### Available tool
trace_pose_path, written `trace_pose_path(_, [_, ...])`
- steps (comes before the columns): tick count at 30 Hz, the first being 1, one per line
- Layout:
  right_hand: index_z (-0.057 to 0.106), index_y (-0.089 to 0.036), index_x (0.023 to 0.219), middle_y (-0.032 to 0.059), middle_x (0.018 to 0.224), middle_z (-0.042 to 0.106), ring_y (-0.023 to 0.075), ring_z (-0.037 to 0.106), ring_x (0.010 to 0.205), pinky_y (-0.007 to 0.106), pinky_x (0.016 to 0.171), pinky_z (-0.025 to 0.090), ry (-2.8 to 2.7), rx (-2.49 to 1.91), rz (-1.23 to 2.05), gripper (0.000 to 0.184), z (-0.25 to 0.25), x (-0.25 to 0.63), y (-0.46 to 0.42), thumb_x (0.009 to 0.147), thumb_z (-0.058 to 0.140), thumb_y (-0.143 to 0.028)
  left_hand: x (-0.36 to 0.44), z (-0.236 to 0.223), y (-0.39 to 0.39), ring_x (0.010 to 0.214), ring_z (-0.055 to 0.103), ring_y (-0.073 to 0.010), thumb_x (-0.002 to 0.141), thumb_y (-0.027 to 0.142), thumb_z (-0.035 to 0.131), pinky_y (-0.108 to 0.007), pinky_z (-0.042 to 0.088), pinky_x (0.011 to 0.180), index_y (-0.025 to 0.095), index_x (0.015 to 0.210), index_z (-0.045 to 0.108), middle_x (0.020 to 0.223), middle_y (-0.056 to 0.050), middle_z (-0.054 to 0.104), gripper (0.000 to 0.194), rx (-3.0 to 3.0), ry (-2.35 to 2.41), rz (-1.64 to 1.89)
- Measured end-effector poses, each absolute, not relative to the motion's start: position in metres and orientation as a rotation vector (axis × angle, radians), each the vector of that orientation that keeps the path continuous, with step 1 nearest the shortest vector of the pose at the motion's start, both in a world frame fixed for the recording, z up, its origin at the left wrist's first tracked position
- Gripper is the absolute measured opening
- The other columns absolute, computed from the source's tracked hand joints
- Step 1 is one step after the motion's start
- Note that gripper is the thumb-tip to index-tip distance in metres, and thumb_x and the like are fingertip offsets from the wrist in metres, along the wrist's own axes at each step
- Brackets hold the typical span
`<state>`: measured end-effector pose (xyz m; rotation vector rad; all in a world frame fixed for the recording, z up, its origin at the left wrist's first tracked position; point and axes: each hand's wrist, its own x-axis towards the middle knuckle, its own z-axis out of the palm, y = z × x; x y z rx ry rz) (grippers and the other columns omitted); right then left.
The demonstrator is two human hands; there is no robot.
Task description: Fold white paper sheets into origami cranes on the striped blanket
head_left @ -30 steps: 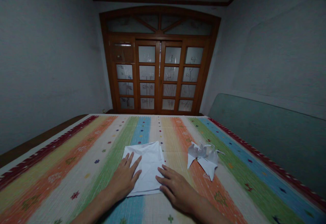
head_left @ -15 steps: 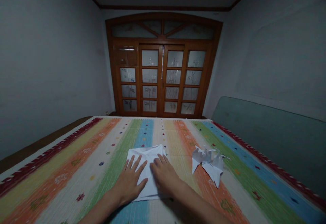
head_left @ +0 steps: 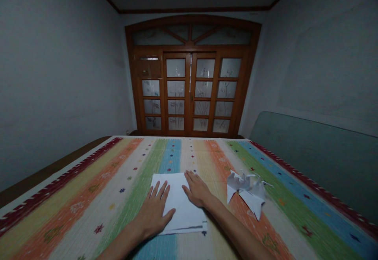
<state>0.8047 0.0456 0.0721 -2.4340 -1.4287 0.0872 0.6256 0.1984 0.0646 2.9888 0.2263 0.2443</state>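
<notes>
A folded sheet of white paper [head_left: 184, 210] lies flat on the striped tablecloth in front of me, its near edge showing layers slightly out of line. My left hand [head_left: 155, 208] rests on its left side, palm down with fingers spread and thumb pointing right. At the far right corner, my right hand [head_left: 196, 187] lies flat on the paper, fingers stretched forward and the thumb apart. Neither hand grips anything. To the right, clear of both hands, sit folded white paper pieces [head_left: 249, 195] with pointed ends, bunched together.
A colourful striped tablecloth [head_left: 118, 212] covers the table, with a dark wooden edge [head_left: 56, 169] along the left. A greenish panel [head_left: 313, 157] stands at the right beside the wall. Wooden doors with glass panes [head_left: 189, 90] close off the far end.
My right hand has gone from curled fingers on the paper to lying flat near its far right corner. The paper's raised, wrinkled far edge is now flat. My left hand stays spread.
</notes>
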Motion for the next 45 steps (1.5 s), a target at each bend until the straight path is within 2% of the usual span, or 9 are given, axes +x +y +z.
trace_pose_path(7, [0.032,0.003,0.156,0.0227,0.165,0.027,0.0344,0.024,0.155,0.050,0.126,0.020,-1.411,-2.469,0.103,0.065,0.071,0.810,0.019,0.104,0.035,-0.035,0.625,0.072,0.195,0.154,0.022,-0.0397,0.097,0.057,0.045,-0.057,0.021,0.123,0.014,0.158,0.037,0.167,-0.015,0.028,0.075,3.012,0.279,0.170])
trace_pose_path(15, [0.034,-0.006,0.158,0.0160,0.166,0.028,0.0286,0.026,0.155,0.049,0.127,0.022,-1.412,-2.450,0.108,0.061,0.064,0.802,-0.027,0.104,0.035,-0.034,0.627,0.063,0.200,0.153,0.026,-0.0407,0.097,0.059,0.044,-0.058,0.025,0.122,0.016,0.157,0.040,0.166,-0.013,0.032,0.074,3.027,0.247,0.254])
trace_pose_path(21, [0.040,-0.006,0.155,0.0177,0.163,0.035,0.0298,0.032,0.153,0.048,0.125,0.027,-1.388,-2.440,0.066,0.059,0.062,0.797,-0.041,0.102,0.040,-0.032,0.628,0.062,0.202,0.153,0.026,-0.0401,0.098,0.062,0.041,-0.058,0.025,0.122,0.016,0.158,0.038,0.166,-0.013,0.032,0.075,3.069,0.254,0.209])
trace_pose_path(24, [0.052,-0.009,0.148,0.0181,0.157,0.048,0.0294,0.045,0.145,0.044,0.121,0.035,-1.369,-2.435,-0.011,0.053,0.073,0.798,-0.045,0.100,0.047,-0.029,0.629,0.059,0.204,0.152,0.028,-0.0399,0.099,0.062,0.041,-0.058,0.027,0.121,0.018,0.157,0.040,0.165,-0.012,0.034,0.074,3.075,0.233,0.253])
trace_pose_path(28, [0.066,-0.018,0.133,0.0139,0.133,0.067,0.0252,0.062,0.124,0.036,0.108,0.046,-1.251,-2.467,-0.189,0.039,0.101,0.811,-0.055,0.097,0.051,-0.015,0.629,0.052,0.208,0.150,0.035,-0.0386,0.099,0.058,0.045,-0.055,0.030,0.120,0.022,0.155,0.044,0.162,-0.011,0.041,0.067,3.068,0.217,0.341])
trace_pose_path(32, [0.065,-0.018,0.130,0.0148,0.128,0.066,0.0274,0.069,0.110,0.035,0.093,0.051,-0.970,-2.587,-0.347,0.044,0.127,0.833,-0.070,0.093,0.047,-0.003,0.629,0.050,0.210,0.148,0.037,-0.0395,0.100,0.056,0.046,-0.056,0.033,0.119,0.021,0.155,0.045,0.161,-0.013,0.042,0.065,3.063,0.176,0.393])
trace_pose_path(36, [0.062,-0.018,0.133,0.0167,0.129,0.064,0.0281,0.073,0.099,0.033,0.080,0.052,-0.750,-2.689,-0.394,0.045,0.137,0.847,-0.084,0.093,0.047,-0.004,0.628,0.049,0.211,0.148,0.037,-0.0407,0.101,0.052,0.045,-0.058,0.036,0.117,0.021,0.156,0.043,0.162,-0.014,0.039,0.063,3.069,0.141,0.363])
trace_pose_path(42, [0.062,-0.018,0.134,0.0158,0.117,0.074,0.0291,0.072,0.105,0.033,0.083,0.049,-0.660,-2.712,-0.314,0.052,0.126,0.852,-0.089,0.087,0.050,0.001,0.629,0.046,0.215,0.145,0.044,-0.0377,0.099,0.051,0.052,-0.056,0.039,0.116,0.027,0.150,0.052,0.160,-0.011,0.045,0.056,2.998,0.098,0.486])
trace_pose_path(45, [0.068,-0.017,0.125,0.0163,0.109,0.077,0.0305,0.072,0.107,0.033,0.084,0.048,-0.664,-2.654,-0.257,0.046,0.122,0.854,-0.087,0.086,0.050,0.000,0.629,0.053,0.214,0.140,0.050,-0.0371,0.097,0.049,0.055,-0.057,0.043,0.113,0.027,0.140,0.064,0.153,-0.011,0.055,0.049,2.903,0.086,0.543])
